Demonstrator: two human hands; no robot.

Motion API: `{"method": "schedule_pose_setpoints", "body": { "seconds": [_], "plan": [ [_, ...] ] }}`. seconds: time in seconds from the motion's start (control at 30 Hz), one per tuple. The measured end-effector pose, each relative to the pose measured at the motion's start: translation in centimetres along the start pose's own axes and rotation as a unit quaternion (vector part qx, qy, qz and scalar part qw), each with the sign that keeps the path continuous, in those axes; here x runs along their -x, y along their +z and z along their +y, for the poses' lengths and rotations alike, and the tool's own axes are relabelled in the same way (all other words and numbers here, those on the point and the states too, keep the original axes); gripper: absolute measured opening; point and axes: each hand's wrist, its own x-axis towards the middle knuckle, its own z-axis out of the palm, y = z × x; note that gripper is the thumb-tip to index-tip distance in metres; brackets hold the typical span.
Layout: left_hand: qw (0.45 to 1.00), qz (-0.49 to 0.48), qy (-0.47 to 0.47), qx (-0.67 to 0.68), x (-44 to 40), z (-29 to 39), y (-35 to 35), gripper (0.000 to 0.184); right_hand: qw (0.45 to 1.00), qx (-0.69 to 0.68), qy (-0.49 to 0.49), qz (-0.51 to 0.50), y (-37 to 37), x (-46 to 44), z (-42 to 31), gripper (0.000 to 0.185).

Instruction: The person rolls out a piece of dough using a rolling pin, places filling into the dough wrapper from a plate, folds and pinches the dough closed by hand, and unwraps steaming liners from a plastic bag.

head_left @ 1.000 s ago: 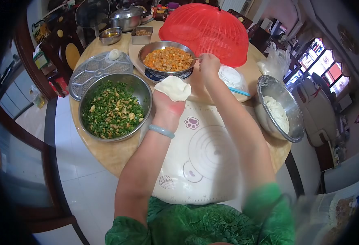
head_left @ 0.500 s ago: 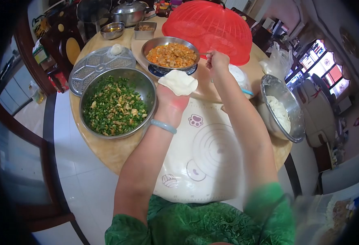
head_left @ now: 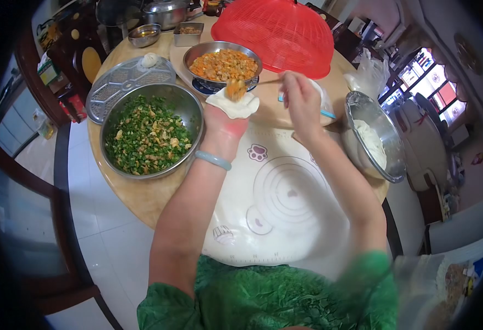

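Note:
On the palm of my left hand (head_left: 224, 131) lies a round white dough wrapper (head_left: 246, 108), its edges draping over the fingers, which are mostly hidden beneath it. My right hand (head_left: 303, 104) grips the handle of a spoon (head_left: 269, 82). A clump of orange filling (head_left: 235, 89) is at the spoon's tip, right over the wrapper; whether it touches the dough I cannot tell. Just behind stands a metal bowl (head_left: 258, 69) of orange, diced filling on a dark patterned base. Left of my left hand, a larger steel bowl (head_left: 194, 107) holds chopped greens with yellowish bits.
A white mat (head_left: 274, 242) with printed circles lies in front of me. A steel bowl (head_left: 391, 151) with white dough stands at right. Behind are a red mesh food cover (head_left: 277, 33) and a small metal tin (head_left: 187, 39). A perforated tray (head_left: 109, 91) carries a white dough ball (head_left: 149, 60).
My right hand has brought the spoon from the orange filling bowl toward me, with filling now over the wrapper. My left hand still holds the wrapper. The view has shifted slightly.

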Motion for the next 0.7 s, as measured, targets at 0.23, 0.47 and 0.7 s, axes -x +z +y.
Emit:
{"method": "schedule_pose_setpoints", "body": {
  "seconds": [0.23,0.47,0.7],
  "plan": [
    [0.990,0.113,-0.013,0.079,0.9,0.4,1.2,0.040,0.871,0.229,-0.419,-0.112,-0.9,4.3,-1.8,0.023],
    [0.989,0.134,-0.010,0.054,1.3,0.6,1.7,0.036,0.997,-0.021,-0.062,0.047,-0.7,1.4,-1.0,0.018],
    [0.988,0.133,-0.018,0.082,1.4,0.6,1.4,0.030,0.956,0.182,-0.182,0.138,1.3,-6.9,4.5,0.019]
  ]
}}
